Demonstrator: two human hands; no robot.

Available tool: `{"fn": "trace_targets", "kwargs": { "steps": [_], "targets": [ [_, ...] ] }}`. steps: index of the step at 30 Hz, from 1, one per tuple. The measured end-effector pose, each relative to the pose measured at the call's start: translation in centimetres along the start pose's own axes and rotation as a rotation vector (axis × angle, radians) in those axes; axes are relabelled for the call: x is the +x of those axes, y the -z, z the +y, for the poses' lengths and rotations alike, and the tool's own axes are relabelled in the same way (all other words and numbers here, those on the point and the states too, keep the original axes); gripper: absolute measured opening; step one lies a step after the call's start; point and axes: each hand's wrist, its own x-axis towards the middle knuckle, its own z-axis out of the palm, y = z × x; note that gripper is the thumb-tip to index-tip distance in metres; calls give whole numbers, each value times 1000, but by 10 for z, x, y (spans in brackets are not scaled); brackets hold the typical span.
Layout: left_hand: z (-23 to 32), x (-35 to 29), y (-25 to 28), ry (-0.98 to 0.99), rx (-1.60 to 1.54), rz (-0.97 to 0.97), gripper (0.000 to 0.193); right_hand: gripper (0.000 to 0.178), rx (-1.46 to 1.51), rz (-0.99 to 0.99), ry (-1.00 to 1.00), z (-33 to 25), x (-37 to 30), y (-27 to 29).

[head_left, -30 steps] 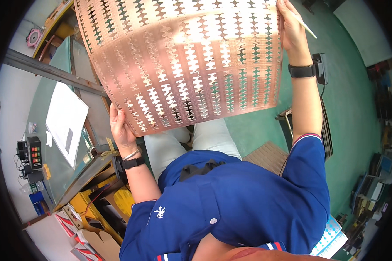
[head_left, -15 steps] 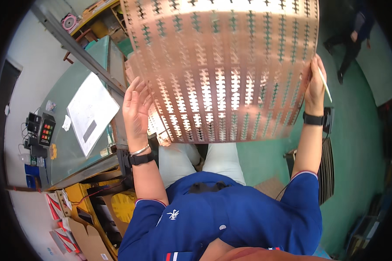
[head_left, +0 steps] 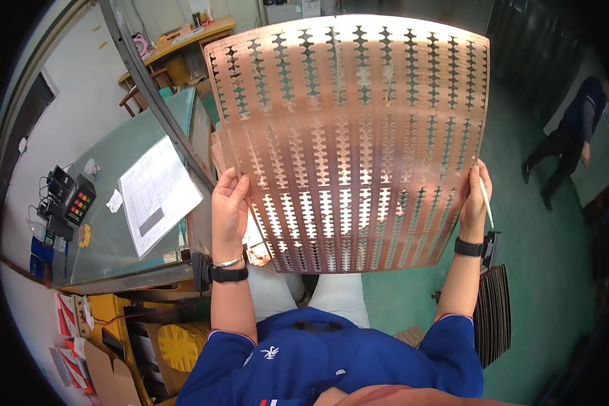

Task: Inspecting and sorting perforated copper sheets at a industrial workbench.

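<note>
Hands (head_left: pixel 229 206), nearly closed, pinch a perforated sheet (head_left: pixel 353 135) by its sides — pale stick (head_left: pixel 487 206) in the right hand (head_left: pixel 474 203).

Green-topped table (head_left: pixel 108 254) at left: white paper (head_left: pixel 162 193) is laid on it, small white scrap (head_left: pixel 114 201) set just beside; dark keypad box (head_left: pixel 81 199) and small yellow piece (head_left: pixel 84 235) are placed farther left.

The sheet (head_left: pixel 353 145) glows coppery pink, paling almost to white along its top, with scalloped cut-outs (head_left: pixel 345 201) in parallel columns. From here the slim stick (head_left: pixel 487 207) looks whitish against the green floor (head_left: pixel 394 304). The shirt (head_left: pixel 311 358) is royal blue, its sleeves (head_left: pixel 222 348) edged in red and white; the trousers (head_left: pixel 343 296) are very pale, the wristbands (head_left: pixel 229 275) black. A black box (head_left: pixel 80 201) shows red, orange and green buttons (head_left: pixel 82 197).
</note>
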Motion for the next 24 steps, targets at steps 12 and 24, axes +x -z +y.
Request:
{"fn": "trace_targets", "kwargs": {
  "steps": [12, 24],
  "targets": [
    [12, -3, -21, -196, -63, 38, 28, 26, -202, 63, 135, -25, 5, -8],
    [-14, 1, 0, -375, -64, -84, 35, 27, 792, -333, 65, 27, 38, -18]
  ]
}}
